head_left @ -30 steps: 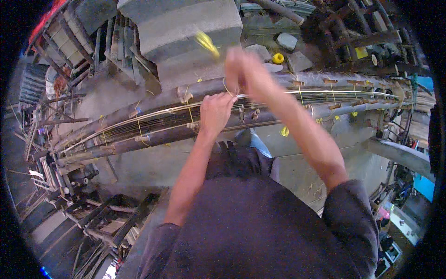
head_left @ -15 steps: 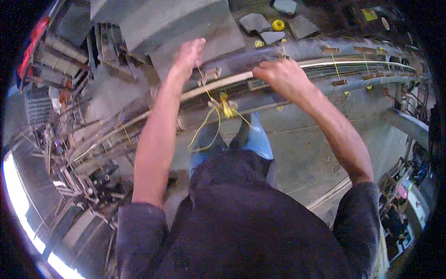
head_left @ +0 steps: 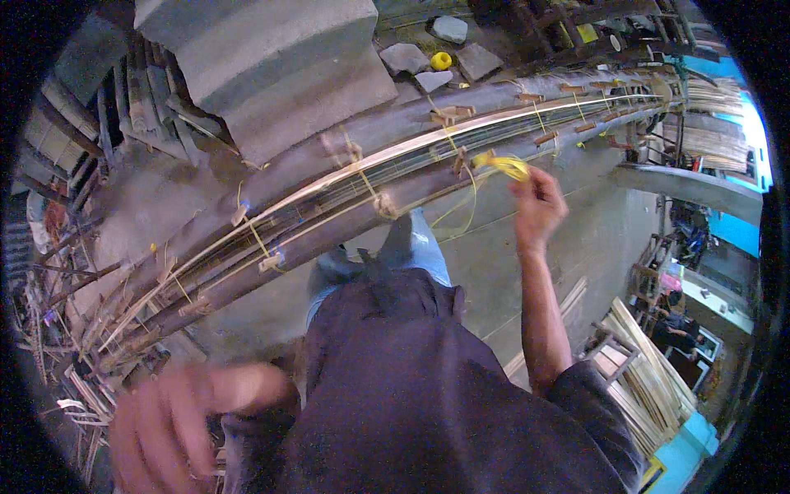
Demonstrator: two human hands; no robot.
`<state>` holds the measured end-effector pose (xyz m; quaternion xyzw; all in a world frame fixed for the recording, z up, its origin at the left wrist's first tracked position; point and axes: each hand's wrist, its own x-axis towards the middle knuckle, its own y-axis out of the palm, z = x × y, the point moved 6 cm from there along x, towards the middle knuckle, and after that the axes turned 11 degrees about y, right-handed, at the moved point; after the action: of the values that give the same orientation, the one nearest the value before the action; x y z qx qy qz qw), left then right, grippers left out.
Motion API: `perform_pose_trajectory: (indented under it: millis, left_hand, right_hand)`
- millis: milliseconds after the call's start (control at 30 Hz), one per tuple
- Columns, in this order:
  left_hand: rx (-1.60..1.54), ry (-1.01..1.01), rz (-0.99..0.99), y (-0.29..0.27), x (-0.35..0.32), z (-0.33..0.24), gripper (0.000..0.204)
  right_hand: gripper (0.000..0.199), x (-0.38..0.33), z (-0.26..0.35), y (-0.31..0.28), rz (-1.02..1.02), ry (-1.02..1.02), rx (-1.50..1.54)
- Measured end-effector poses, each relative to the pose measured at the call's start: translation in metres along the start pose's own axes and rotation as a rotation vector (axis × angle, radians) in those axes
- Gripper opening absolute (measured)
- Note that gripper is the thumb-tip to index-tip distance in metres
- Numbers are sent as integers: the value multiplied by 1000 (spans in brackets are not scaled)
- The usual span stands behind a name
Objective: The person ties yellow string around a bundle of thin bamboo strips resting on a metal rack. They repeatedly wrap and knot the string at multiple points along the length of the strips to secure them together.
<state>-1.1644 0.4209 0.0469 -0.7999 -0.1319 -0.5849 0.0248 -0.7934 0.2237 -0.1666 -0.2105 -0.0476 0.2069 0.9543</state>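
Observation:
My right hand is closed on a bundle of yellow string, just on the near side of a long wooden frame. From the bundle, a loose loop hangs beside the near dark pole. A wooden peg with string on it stands at that pole, beside the bundle. Along the frame runs a long pale strip, between the near pole and the far pole. My left hand is low at the left, away from the frame and smeared by motion; its finger state is unclear.
Several yellow ties with small pegs cross the frame. Beyond it are curved grey sheets, stone pieces and a yellow roll. Pale wood strips lie at the right. A person is in the background at right.
My left hand has left the frame and swung down to the lower left. My right hand has moved off the strip toward me and taken hold of the yellow string bundle. The view has shifted.

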Motion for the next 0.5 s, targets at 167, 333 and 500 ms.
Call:
perform_pose_trajectory:
  millis: [167, 333, 500]
  left_hand:
    - [-296, -376, -103, 52, 23, -103, 20]
    - [-151, -3, 99, 73, 14, -102, 19]
    - [-162, -91, 87, 78, 26, -55, 18]
  right_hand:
    - [23, -34, -19, -86, 272, 216, -99]
    - [23, 31, 1, -49, 205, -140, -668]
    - [18, 122, 30, 27, 359, -552, -815]
